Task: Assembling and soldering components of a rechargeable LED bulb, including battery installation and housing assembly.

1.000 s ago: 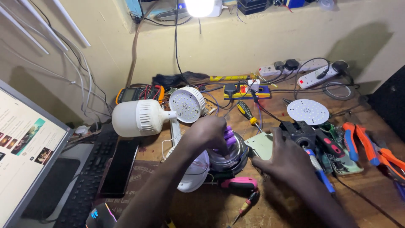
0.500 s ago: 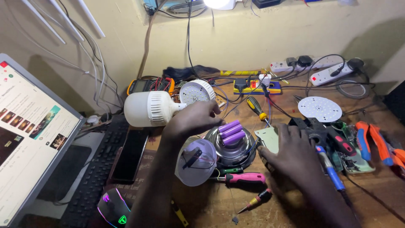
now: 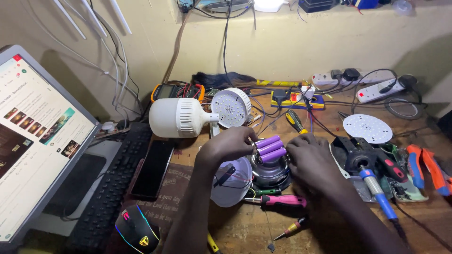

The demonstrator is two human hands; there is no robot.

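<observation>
A pack of purple cylindrical battery cells (image 3: 270, 148) sits above a round grey lamp housing (image 3: 270, 173) at the middle of the bench. My left hand (image 3: 229, 144) pinches the pack's left end. At the pack's right end my right hand (image 3: 311, 161) has its fingers closed on it and rests over the housing. A translucent white dome cover (image 3: 232, 181) lies just left of the housing, with thin wires running into it.
A large white lamp bulb (image 3: 178, 117) and a round LED board (image 3: 230, 107) lie behind. A pink-handled screwdriver (image 3: 282, 201), blue soldering iron (image 3: 376, 194), white LED disc (image 3: 367, 128), orange pliers (image 3: 426, 167), phone (image 3: 153, 168), keyboard (image 3: 115, 183), mouse (image 3: 136, 229) and monitor (image 3: 33, 141) surround the hands.
My right hand has moved left from the green board onto the battery pack's right end. The view has shifted closer and slightly down; my left hand stays on the pack.
</observation>
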